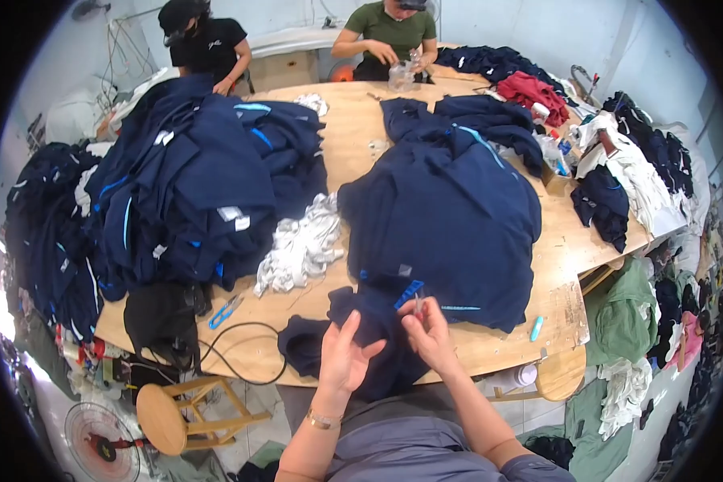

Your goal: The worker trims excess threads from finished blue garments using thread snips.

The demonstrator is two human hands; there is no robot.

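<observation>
Navy cloth fills the near middle of the wooden table (353, 153): a dark blue garment (361, 329) lies bunched at the near edge, draping partly over it toward the person's lap, its long axis running roughly left to right, with a bright blue strip (408, 292) on it slanting up toward the far right. The left hand (345, 357) is spread fairly wide, palm toward the cloth and fingers raised, resting against the garment rather than gripping it. The right hand (427, 329) is curled, thumb and forefinger pinched on a small pale tool (417, 303) that points away toward the far side, just beside the blue strip; what kind of tool cannot be told. Beyond it rises a large stack of navy garments (450, 209), a bigger heap (193, 185) sits far left, and white scraps (301, 245) lie between them. Blue snips (225, 312) rest near left, by a black cable (241, 353).
</observation>
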